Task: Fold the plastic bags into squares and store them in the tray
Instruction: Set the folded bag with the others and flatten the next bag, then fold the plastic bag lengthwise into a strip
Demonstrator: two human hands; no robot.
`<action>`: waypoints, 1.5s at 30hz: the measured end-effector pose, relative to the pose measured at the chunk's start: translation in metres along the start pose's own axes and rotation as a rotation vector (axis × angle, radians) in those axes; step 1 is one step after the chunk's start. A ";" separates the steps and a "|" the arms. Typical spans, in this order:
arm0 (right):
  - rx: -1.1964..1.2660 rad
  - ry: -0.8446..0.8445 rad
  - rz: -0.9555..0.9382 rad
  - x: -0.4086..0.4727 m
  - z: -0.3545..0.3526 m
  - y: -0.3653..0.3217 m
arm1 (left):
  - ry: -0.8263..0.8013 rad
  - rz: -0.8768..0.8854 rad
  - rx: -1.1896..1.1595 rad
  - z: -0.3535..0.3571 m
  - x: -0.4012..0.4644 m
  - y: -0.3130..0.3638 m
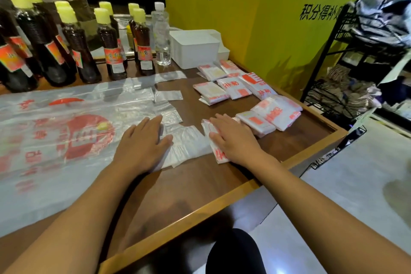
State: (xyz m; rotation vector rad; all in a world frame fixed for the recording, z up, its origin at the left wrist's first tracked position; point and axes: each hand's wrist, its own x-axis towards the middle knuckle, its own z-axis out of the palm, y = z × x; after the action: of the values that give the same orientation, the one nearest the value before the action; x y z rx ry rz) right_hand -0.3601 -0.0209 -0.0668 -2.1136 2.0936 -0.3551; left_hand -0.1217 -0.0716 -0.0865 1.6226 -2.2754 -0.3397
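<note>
Bottles (77, 51) of dark liquid with yellow caps stand in a row along the far left of the wooden table (189, 184), and a clear water bottle (161, 35) stands just to their right. In front of them a large unfolded plastic bag (55, 135), clear with red print, lies spread flat over the left half of the table. The left hand (142, 144) rests palm down on the right end of this bag, fingers straight and together, gripping nothing. Beside it the right hand (231, 138) presses flat on a folded bag (216, 153) with red print, its fingers likewise extended and curled round nothing. Behind the hands, toward the yellow wall (255, 18), a white tray (193, 48) sits at the back of the table, near the water bottle. Between the tray and the right hand, several folded squares (244, 93) lie scattered on the tabletop in loose rows, some overlapping, the nearest ones touching the folded bag under the right hand. Farthest right, a black wire rack (355, 69) stands beside the table.
</note>
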 end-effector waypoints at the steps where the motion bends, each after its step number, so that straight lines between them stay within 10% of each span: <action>1: 0.009 0.020 -0.030 -0.001 0.001 -0.003 | -0.002 0.005 -0.012 -0.001 -0.001 0.000; 9: 0.098 0.442 0.056 -0.008 -0.031 0.003 | -0.035 0.009 -0.003 -0.010 -0.001 -0.015; 13: -0.222 -0.029 0.367 -0.004 -0.052 0.032 | -0.037 -0.014 0.015 -0.016 -0.004 -0.019; 20: 0.078 -0.245 0.153 0.004 -0.050 0.031 | -0.058 0.060 0.027 -0.012 -0.003 -0.027; 37: 0.168 0.119 -0.053 0.028 -0.030 0.027 | 0.001 0.071 -0.111 -0.015 -0.004 -0.021; 45: -0.084 -0.200 -0.199 -0.025 -0.017 0.024 | 0.007 0.166 -0.013 -0.018 -0.002 -0.026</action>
State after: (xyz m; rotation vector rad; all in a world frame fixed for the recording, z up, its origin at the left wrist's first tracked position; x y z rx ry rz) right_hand -0.3880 0.0050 -0.0584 -2.3047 1.8251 -0.0731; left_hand -0.0916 -0.0785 -0.0796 1.4142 -2.3776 -0.3060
